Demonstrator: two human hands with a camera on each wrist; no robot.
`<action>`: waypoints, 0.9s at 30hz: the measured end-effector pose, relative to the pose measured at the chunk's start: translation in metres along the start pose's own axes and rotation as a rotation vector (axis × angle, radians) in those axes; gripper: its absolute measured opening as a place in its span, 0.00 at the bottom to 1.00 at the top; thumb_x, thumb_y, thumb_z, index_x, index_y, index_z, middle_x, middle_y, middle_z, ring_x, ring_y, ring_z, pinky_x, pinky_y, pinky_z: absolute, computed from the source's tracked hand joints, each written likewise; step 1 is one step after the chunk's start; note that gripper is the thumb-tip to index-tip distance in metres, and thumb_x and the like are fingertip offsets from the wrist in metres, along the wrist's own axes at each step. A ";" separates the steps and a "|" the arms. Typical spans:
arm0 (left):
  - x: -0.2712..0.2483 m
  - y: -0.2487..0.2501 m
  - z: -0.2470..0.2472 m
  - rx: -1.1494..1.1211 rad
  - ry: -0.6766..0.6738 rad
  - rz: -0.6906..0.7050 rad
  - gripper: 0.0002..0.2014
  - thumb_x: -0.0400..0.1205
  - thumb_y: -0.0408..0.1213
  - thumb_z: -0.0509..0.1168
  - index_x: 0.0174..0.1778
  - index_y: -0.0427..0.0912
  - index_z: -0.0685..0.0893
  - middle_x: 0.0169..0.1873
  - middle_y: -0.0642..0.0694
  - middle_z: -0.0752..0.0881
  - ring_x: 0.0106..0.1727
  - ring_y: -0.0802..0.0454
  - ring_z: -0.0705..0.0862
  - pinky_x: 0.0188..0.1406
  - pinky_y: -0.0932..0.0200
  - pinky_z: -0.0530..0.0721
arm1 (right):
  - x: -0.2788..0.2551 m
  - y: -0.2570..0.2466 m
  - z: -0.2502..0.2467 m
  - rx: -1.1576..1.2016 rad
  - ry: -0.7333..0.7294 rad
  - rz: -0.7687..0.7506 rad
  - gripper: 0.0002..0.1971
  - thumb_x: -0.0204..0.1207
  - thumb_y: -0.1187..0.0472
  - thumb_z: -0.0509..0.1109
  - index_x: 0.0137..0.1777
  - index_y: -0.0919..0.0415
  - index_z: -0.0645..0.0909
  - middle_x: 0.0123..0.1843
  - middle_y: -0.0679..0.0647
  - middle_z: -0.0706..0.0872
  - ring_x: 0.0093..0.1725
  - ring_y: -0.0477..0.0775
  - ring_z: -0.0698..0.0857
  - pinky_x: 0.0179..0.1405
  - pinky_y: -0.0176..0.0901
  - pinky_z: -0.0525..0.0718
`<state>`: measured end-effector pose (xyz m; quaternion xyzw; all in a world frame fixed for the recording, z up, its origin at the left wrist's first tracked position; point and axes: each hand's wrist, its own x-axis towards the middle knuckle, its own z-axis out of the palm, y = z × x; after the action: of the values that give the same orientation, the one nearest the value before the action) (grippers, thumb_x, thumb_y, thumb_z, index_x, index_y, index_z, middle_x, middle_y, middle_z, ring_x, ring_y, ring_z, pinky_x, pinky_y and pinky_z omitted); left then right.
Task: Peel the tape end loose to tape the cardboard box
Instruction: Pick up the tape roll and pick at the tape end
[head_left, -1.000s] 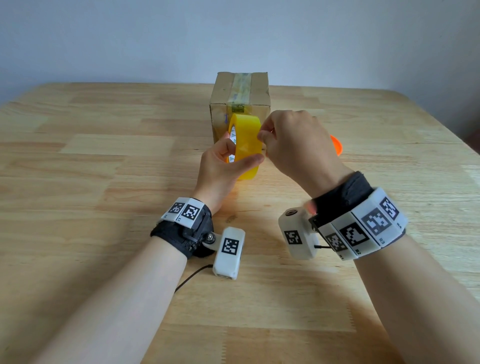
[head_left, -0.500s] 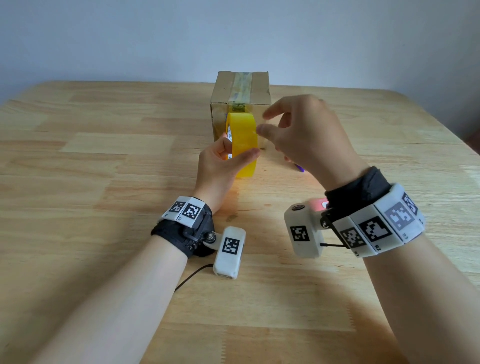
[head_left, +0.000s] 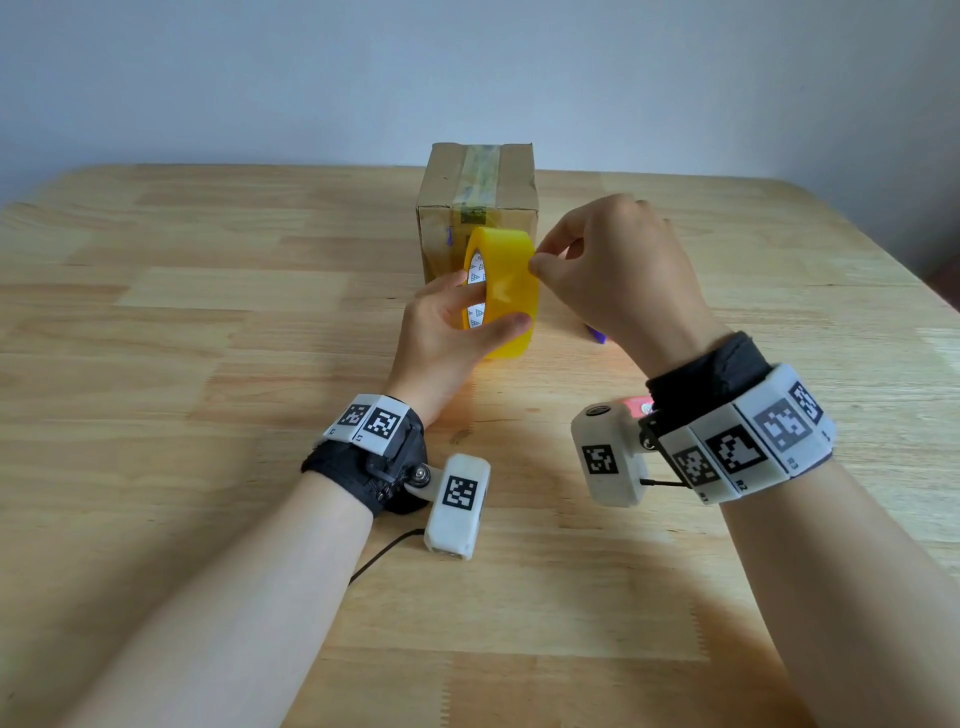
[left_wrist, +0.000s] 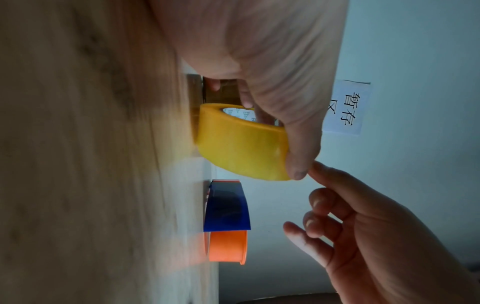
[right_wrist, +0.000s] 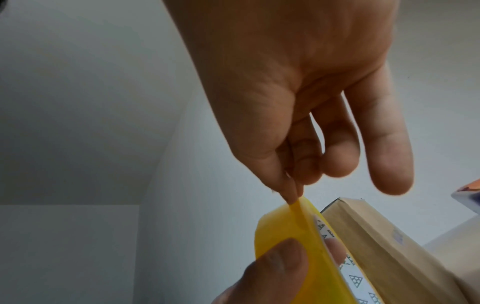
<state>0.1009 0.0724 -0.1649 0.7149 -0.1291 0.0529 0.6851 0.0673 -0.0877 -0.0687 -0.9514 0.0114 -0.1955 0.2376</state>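
One roll: your left hand (head_left: 441, 332) grips the yellow tape roll (head_left: 506, 291) before the cardboard box (head_left: 475, 202), near the table's (head_left: 208, 364) far edge.
Pinch: your right hand (head_left: 618, 270) nips the tape end (right_wrist: 298, 202).
Two spare rolls: blue (left_wrist: 227, 207), orange (left_wrist: 227, 245).
Hidden: both, mostly, in the head view.

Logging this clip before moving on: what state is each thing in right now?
yellow tape roll: upright on edge, gripped by left hand.
tape end: lifted, pinched by right hand.
cardboard box: closed, old tape along its top.
blue tape roll, orange tape roll: on table, untouched.
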 end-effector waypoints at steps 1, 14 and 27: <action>-0.001 0.002 0.001 0.001 -0.009 0.009 0.13 0.69 0.54 0.85 0.48 0.60 0.97 0.65 0.45 0.91 0.71 0.42 0.87 0.68 0.32 0.86 | 0.000 0.000 0.000 -0.004 0.003 -0.008 0.05 0.72 0.52 0.71 0.41 0.47 0.89 0.32 0.50 0.85 0.44 0.64 0.89 0.49 0.55 0.89; -0.007 0.007 0.003 -0.007 -0.087 0.025 0.04 0.81 0.34 0.78 0.51 0.41 0.96 0.43 0.43 0.95 0.45 0.54 0.88 0.47 0.58 0.86 | -0.002 -0.007 0.002 0.013 -0.020 -0.014 0.07 0.70 0.53 0.70 0.41 0.52 0.89 0.38 0.52 0.88 0.43 0.62 0.88 0.42 0.48 0.84; -0.009 0.013 0.003 -0.065 0.000 -0.042 0.07 0.79 0.36 0.80 0.47 0.54 0.96 0.44 0.46 0.96 0.48 0.54 0.92 0.58 0.42 0.91 | -0.002 -0.003 -0.005 0.084 -0.039 0.021 0.21 0.66 0.37 0.82 0.56 0.43 0.92 0.45 0.48 0.92 0.45 0.58 0.91 0.47 0.52 0.89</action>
<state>0.0887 0.0704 -0.1547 0.6948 -0.1159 0.0341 0.7090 0.0637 -0.0869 -0.0640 -0.9441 0.0087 -0.1749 0.2793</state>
